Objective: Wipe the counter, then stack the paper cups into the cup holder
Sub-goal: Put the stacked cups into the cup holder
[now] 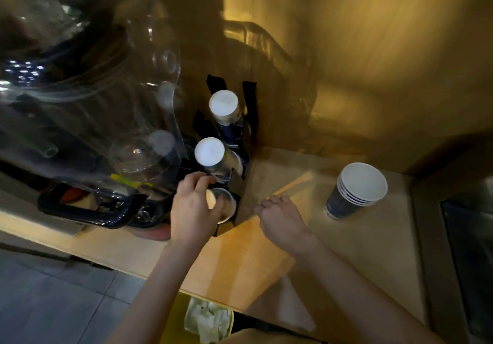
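Left hand [196,207] sat at frame center, forearm coming up from the bottom edge, wrist bent slightly, fingers wrapped around an inverted paper cup [222,205] at the nearest slot of the black cup holder [240,183]. Thumb side faced the camera; cup partly hidden by the fingers, so seating depth was unclear.

Right hand [280,218] was just right of the holder, forearm entering from lower right, palm down, fingers curled loosely, holding nothing, knuckles toward the holder's side wall.

Holder stood center frame against the wall corner, with two more inverted cup stacks behind: middle stack [210,154] and rear stack [224,106].

Remaining upright stack of cups [354,191] stood on the wooden counter [240,258] at right, well apart from both hands.

Bin with crumpled tissue [208,319] at bottom center, below the counter edge.
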`<control>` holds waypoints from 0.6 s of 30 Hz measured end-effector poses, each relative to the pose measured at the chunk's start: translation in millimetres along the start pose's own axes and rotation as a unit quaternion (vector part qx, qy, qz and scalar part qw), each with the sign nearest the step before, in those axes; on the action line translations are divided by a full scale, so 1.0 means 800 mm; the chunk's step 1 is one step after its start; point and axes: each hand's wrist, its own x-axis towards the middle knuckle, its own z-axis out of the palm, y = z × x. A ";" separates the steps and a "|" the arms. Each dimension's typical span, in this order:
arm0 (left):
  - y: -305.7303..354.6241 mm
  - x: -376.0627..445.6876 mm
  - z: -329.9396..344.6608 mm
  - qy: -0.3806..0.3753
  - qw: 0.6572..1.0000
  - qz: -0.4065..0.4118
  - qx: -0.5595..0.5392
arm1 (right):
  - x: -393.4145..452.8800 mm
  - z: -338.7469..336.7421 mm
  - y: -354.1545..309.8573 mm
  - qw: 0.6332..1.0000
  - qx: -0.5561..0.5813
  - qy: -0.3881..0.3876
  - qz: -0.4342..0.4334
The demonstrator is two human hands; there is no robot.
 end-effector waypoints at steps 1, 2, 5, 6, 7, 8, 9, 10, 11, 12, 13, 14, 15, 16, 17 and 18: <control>0.012 -0.001 -0.002 0.036 0.999 0.017 -0.013 | -0.008 -0.006 0.012 1.000 -0.003 0.001 0.009; 0.025 -0.003 -0.004 0.061 0.997 0.034 -0.030 | -0.017 -0.011 0.024 1.000 0.002 0.008 0.021; 0.069 -0.001 0.000 0.068 0.990 0.096 -0.072 | -0.050 -0.030 0.065 0.996 0.023 0.052 0.071; 0.084 0.001 0.006 0.052 0.988 0.113 -0.091 | -0.062 -0.038 0.078 0.993 0.031 0.069 0.095; 0.100 0.003 0.012 0.032 0.986 0.127 -0.108 | -0.075 -0.044 0.092 0.988 0.046 0.089 0.120; 0.115 0.005 0.020 0.010 0.983 0.139 -0.119 | -0.088 -0.049 0.106 0.981 0.068 0.107 0.144; 0.130 0.007 0.029 -0.010 0.980 0.151 -0.126 | -0.100 -0.054 0.118 0.974 0.098 0.122 0.166; 0.144 0.010 0.040 -0.030 0.978 0.161 -0.132 | -0.112 -0.059 0.129 0.964 0.130 0.138 0.188; 0.157 0.013 0.051 -0.048 0.975 0.167 -0.136 | -0.123 -0.062 0.138 0.952 0.153 0.158 0.213; 0.169 0.016 0.064 -0.065 0.974 0.170 -0.138 | -0.134 -0.063 0.146 0.940 0.159 0.182 0.242; 0.181 0.019 0.077 -0.083 0.972 0.171 -0.137 | -0.144 -0.061 0.154 0.929 0.154 0.200 0.270; 0.191 0.023 0.091 -0.104 0.971 0.171 -0.131 | -0.152 -0.057 0.160 0.921 0.145 0.209 0.294; 0.200 0.026 0.106 -0.130 0.969 0.171 -0.122 | -0.159 -0.052 0.166 0.916 0.137 0.212 0.311; 0.208 0.029 0.120 -0.160 0.966 0.173 -0.108 | -0.164 -0.044 0.171 0.912 0.134 0.208 0.326; 0.216 0.033 0.134 -0.188 0.961 0.179 -0.091 | -0.168 -0.036 0.177 0.910 0.136 0.196 0.340; 0.222 0.037 0.146 -0.212 0.956 0.187 -0.076 | -0.170 -0.026 0.182 0.909 0.137 0.166 0.356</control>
